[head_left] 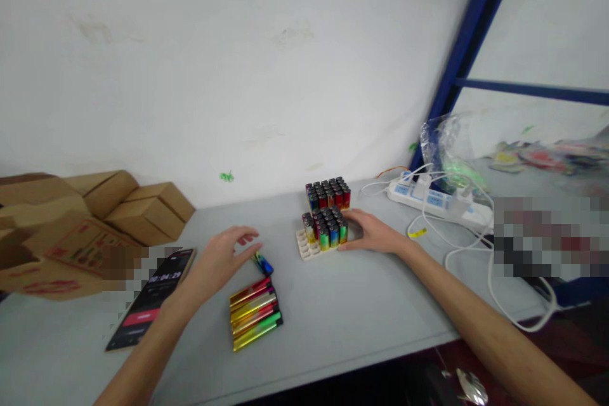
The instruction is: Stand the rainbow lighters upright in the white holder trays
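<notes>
My left hand hovers over the table, thumb and fingers apart with nothing between them. A blue lighter lies just past its fingertips; whether they touch is hard to tell. Nearer me, several shiny gold, red and green lighters lie side by side, dark ends to the right. My right hand holds the right side of a white holder, thumb in front and fingers behind. Colourful lighters stand upright in it, dark ends up; bare holes show at its left and front-left.
Behind stands another block of upright lighters. Cardboard boxes and a phone with a running timer are at left. A white power strip with cables and a blue frame post stand at right.
</notes>
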